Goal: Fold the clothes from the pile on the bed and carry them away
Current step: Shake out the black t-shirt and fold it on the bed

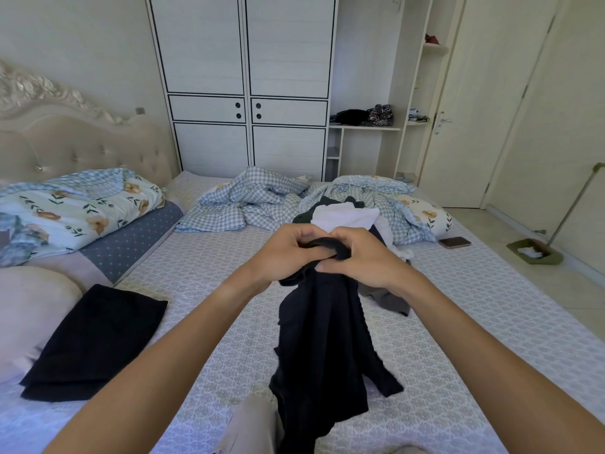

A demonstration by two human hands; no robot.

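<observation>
Both hands' fingers [322, 255] clamp one black garment [324, 348]; one folded black piece [98, 342] lies left.

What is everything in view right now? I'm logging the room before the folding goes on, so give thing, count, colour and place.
black garment: 1, black, hanging from both hands over the bed
folded black cloth: 1, black, near left side of the bed
clothes pile: 1, white, dark and grey pieces, behind the hands
checked quilt: 1, blue-white, crumpled at the far side
floral quilt: 1, folded, by the headboard
phone: 1, dark, right edge of the bed
wardrobe: 1, white, far wall
dustpan: 1, green, floor at right
left hand: grips the garment's top
right hand: pinches the garment's top
</observation>
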